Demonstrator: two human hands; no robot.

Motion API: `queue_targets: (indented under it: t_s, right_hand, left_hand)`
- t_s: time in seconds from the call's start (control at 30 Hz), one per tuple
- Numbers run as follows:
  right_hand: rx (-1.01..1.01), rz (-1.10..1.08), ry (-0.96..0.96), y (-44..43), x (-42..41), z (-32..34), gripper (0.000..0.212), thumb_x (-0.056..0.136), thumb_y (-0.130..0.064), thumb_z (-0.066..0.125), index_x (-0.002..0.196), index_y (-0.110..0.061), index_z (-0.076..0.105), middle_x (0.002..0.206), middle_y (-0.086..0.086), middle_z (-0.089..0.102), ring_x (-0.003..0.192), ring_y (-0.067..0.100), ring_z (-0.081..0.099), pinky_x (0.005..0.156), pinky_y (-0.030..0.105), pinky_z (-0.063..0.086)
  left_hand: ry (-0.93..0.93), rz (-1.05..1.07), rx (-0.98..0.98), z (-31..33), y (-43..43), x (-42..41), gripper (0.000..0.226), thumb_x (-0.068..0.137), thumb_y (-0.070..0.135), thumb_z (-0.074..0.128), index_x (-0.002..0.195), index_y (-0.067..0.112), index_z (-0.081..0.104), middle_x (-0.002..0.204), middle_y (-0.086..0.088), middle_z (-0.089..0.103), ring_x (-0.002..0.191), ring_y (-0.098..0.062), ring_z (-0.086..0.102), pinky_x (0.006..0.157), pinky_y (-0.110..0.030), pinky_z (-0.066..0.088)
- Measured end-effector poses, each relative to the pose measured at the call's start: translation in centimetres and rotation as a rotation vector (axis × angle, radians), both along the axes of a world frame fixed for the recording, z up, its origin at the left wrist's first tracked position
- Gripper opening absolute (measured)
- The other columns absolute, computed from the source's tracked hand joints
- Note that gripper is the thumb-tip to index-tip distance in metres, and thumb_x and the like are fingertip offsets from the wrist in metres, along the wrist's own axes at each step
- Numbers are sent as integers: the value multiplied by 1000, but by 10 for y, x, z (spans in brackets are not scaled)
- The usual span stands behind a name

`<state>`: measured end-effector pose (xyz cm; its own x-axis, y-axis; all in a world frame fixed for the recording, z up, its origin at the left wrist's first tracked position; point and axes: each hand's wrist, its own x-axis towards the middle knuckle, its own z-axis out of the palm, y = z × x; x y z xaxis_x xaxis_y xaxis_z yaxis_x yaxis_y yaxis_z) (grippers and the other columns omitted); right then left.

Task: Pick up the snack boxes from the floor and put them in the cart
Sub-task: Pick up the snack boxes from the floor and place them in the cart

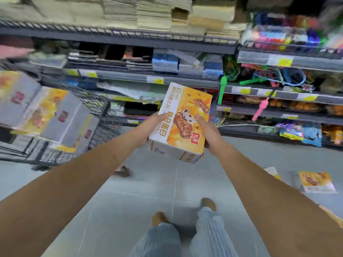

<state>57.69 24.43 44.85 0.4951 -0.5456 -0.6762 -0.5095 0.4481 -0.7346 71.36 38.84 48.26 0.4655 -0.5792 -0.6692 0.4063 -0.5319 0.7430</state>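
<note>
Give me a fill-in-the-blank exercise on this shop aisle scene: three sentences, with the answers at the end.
1. The number of hands gripping the raised snack box, counting the left hand and right hand, is ____.
2. The wire cart stands on the person's ____ side.
3. A second snack box lies flat on the ____ at the person's right.

Missing words: two; left; floor.

The orange-and-white cardboard snack box [182, 123] sits between the left hand [152, 127] and the right hand [207, 132], above the grey tiled floor [141, 191] and in front of the long metal store shelves [185, 78]. To its left stands the black wire-mesh cart [100, 112] with several like cardboard boxes [48, 115] stacked inside. To the right, another flat orange snack box [315, 181] lies on the floor, near the foot of the shelves.
</note>
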Motion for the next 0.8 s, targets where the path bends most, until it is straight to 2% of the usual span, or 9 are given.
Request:
queue_targets:
  t_s: [0.1,0.17,0.3,0.33,0.43,0.57,0.63,0.73,0.8]
  right_hand:
    - [-28,106,-6,33,56,3,108,52,-86,64,137,-21,48,135,-1,58,118,22,59,104,48,45]
    - [-27,169,-25,46,90,-3,118,40,-93,60,136,-25,50,136,-2,57,119,23,58,105,49,43]
    - [-11,306,-22,76,151,12,98,56,-83,60,137,-28,50,136,-4,56,121,22,55,108,46,39]
    - [-14,339,-14,81,166,15,102,55,-83,59,139,-28,48,139,-4,54,123,22,54,108,46,38]
    - [-2,435,10,90,214,11,110,46,-89,60,138,-28,48,136,-5,57,120,23,56,106,47,42]
    - [-37,575,2,109,263,26,61,79,-70,55,121,-27,54,118,-6,61,101,18,59,94,34,45]
    - [-36,646,-9,124,292,26,47,86,-63,53,116,-28,55,113,-4,63,93,15,61,84,30,47]
    - [-61,729,-31,146,320,30,51,86,-62,55,118,-23,61,107,-2,70,88,14,67,66,25,48]
    - [-76,779,-23,163,335,29,61,79,-69,58,121,-25,62,110,0,72,96,17,68,76,29,51]
  left_hand:
    - [-48,89,20,6,44,42,43,97,37,48,134,14,50,122,-8,63,103,-27,63,87,-39,51]
    - [-66,156,37,13,68,64,37,97,36,47,128,16,52,116,-7,64,94,-25,64,78,-32,54]
    - [-86,321,55,11,106,112,35,96,34,51,117,7,54,86,-3,68,75,-21,62,79,-37,51]
    - [-82,359,55,8,115,124,32,96,35,51,114,9,54,79,0,69,72,-19,62,76,-35,50]
    - [-66,437,63,12,130,147,22,97,35,47,102,16,56,87,0,68,70,-14,61,70,-27,50]
    - [-99,542,105,17,147,174,31,100,35,42,111,10,57,88,-4,62,75,-20,61,70,-25,50]
    - [-121,613,118,15,167,187,29,100,38,40,95,14,57,78,-1,60,69,-18,59,63,-22,50]
    - [-127,700,103,12,193,200,28,100,38,40,83,20,52,71,1,56,59,-13,54,55,-20,46]
    - [-86,754,74,12,211,207,27,98,39,44,84,18,53,73,0,59,63,-16,56,62,-25,47]
